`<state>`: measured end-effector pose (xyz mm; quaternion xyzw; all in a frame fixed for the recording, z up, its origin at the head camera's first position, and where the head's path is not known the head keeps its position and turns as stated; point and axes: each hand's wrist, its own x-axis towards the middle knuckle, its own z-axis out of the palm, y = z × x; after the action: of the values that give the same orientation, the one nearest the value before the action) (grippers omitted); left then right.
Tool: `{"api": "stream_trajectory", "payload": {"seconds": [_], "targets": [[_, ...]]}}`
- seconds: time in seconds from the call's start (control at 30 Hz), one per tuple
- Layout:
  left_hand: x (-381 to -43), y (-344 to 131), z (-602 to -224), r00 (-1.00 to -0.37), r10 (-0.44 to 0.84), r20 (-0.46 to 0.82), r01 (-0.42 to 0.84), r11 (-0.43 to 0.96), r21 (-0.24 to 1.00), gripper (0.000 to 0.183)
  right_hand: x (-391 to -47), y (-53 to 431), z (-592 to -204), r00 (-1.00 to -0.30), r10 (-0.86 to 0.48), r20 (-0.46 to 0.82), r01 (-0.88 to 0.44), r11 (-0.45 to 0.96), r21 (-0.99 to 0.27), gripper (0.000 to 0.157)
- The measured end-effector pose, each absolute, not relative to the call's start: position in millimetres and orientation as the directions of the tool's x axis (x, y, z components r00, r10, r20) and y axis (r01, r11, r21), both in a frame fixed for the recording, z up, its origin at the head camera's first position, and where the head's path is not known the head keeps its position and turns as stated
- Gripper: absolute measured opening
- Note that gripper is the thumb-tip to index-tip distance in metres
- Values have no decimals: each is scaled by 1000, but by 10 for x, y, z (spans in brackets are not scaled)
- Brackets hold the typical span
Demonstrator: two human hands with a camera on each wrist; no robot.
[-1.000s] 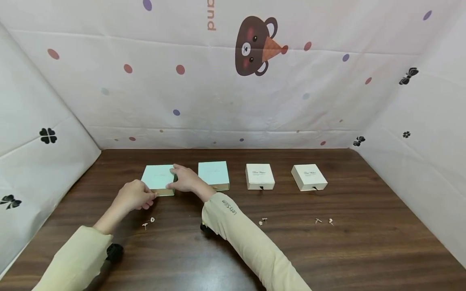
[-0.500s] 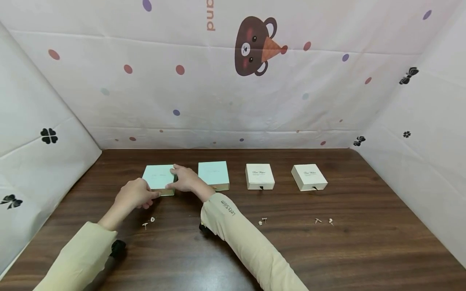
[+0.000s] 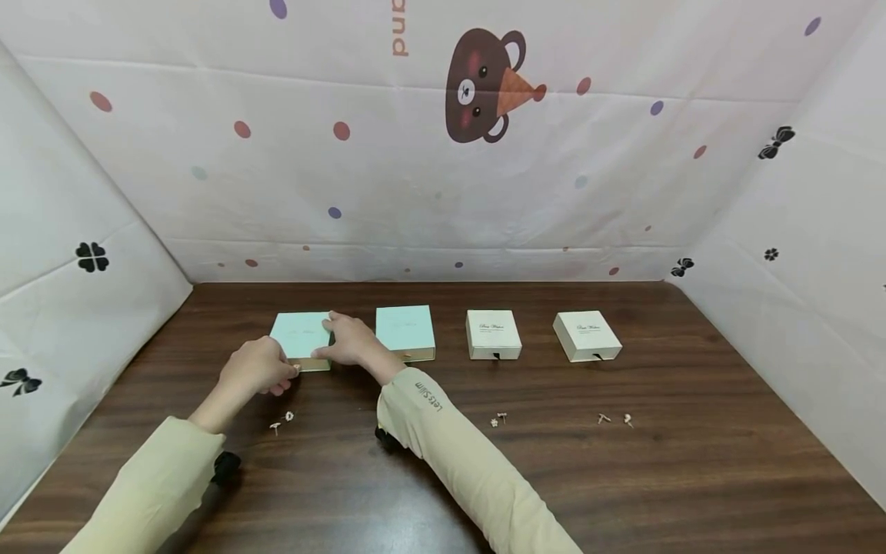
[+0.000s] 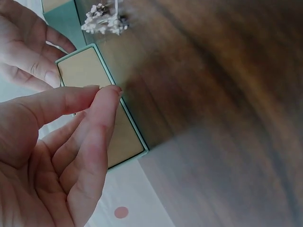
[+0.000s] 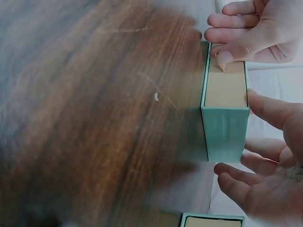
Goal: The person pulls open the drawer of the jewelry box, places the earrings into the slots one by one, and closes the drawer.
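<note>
A mint-green drawer box [image 3: 299, 328] with a beige front lies at the left of the row. At its front, my left hand [image 3: 256, 365] brings thumb and forefinger together; in the right wrist view a thin pull loop [image 5: 224, 68] shows under the thumb. Between those fingertips the left wrist view shows nothing clearly. My right hand [image 3: 354, 341] grips the box's right end, thumb at the front edge and fingers behind. The drawer front [image 4: 83, 71] sits level with its sleeve. Two small pale flower-headed pins, one a flower pin [image 3: 289, 415], lie before the left hand.
Right of the held box stands a second mint box [image 3: 405, 329], then a white box [image 3: 494, 331] and another white box [image 3: 587, 331] with black tabs. Small pins [image 3: 498, 420] and more pins [image 3: 615, 419] lie on the brown table [image 3: 692, 462]. Fabric walls surround it.
My left forearm has shifted slightly forward and right, and the left thumb and forefinger have come together at the box front. The right hand keeps its grip; the box stays in place.
</note>
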<state>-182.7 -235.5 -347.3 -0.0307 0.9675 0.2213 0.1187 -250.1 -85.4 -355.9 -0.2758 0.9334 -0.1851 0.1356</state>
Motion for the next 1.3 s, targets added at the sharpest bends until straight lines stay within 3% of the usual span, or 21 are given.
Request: {"api": "stream_trajectory", "payload": {"seconds": [0.7, 1.3], "targets": [[-1777, -2426, -3470, -970, 20, -242, -92, 892, 443, 24, -2508, -832, -3554, -823, -542, -169, -417, 780, -467, 64], [-1603, -2481, -3479, -971, 56, -233, -65, 875, 480, 21, -2471, -850, -3561, -822, -552, -136, -459, 786, -414, 64]]}}
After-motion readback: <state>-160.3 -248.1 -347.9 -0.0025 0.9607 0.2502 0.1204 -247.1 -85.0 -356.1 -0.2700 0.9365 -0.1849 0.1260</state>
